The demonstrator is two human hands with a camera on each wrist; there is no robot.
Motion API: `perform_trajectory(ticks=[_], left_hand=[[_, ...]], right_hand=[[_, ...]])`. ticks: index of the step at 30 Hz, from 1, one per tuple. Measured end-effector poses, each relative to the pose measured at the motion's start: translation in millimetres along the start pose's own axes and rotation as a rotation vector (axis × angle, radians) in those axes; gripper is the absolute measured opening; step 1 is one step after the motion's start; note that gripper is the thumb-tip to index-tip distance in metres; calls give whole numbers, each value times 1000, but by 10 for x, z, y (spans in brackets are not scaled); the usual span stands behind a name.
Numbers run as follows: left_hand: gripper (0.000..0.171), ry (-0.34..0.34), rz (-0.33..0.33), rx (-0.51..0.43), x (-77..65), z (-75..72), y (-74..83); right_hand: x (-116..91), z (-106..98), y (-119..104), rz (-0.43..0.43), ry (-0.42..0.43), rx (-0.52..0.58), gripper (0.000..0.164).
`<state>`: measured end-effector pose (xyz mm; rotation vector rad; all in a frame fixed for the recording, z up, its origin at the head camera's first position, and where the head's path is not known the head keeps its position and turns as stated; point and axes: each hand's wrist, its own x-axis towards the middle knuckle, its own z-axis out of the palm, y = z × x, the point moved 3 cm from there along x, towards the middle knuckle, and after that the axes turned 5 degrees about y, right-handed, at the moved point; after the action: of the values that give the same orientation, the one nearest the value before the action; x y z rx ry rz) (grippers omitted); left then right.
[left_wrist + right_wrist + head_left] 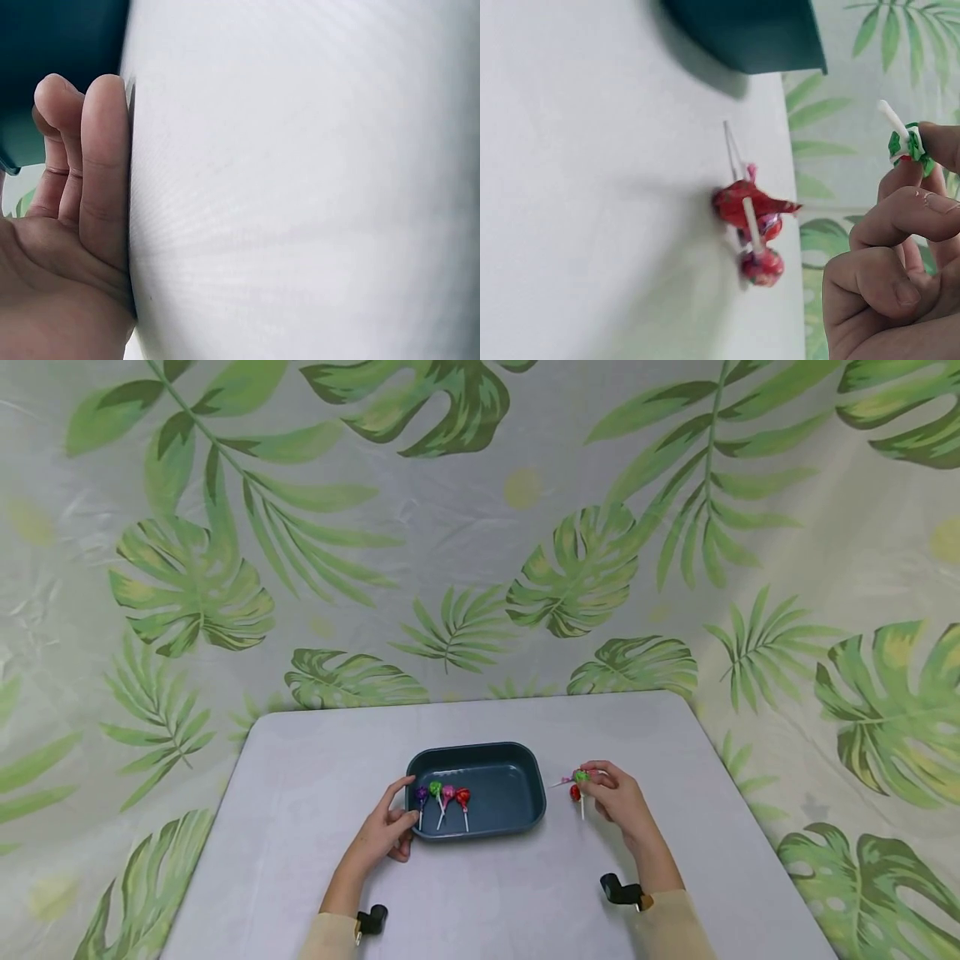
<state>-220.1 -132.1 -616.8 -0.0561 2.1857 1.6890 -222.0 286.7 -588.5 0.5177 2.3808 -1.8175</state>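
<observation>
My left hand (381, 833) holds the left end of a dark blue tray (504, 795), thumb and index finger at its rim. In the left wrist view, curled fingers (103, 165) lie against the white tabletop beside the tray wall (60, 45). A purple lollipop (422, 794), a green one (436, 788), a pink one (448, 792) and a red one (462, 796) lie in a row in the tray's left half. Right of the tray, my right hand (621, 797) pinches a green-wrapped lollipop (909, 146) above the table, its white stick pointing away from the fingers.
Below the right hand, a red lollipop (737, 205) and a pink lollipop (763, 268) lie close together on the white table (315, 777). A leaf-patterned cloth (465, 552) hangs behind the table. Small black devices (621, 890) are strapped at both wrists.
</observation>
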Motion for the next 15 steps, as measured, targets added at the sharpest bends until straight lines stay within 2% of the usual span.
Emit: perform_trajectory(ticks=[7, 15], left_hand=[[62, 2, -9, 8, -3, -7, 1], [62, -9, 11, -4, 0, -14, 1]], right_hand=[[-16, 132, -169, -47, -27, 55, 41], [-19, 355, -311, -100, -57, 106, 40]])
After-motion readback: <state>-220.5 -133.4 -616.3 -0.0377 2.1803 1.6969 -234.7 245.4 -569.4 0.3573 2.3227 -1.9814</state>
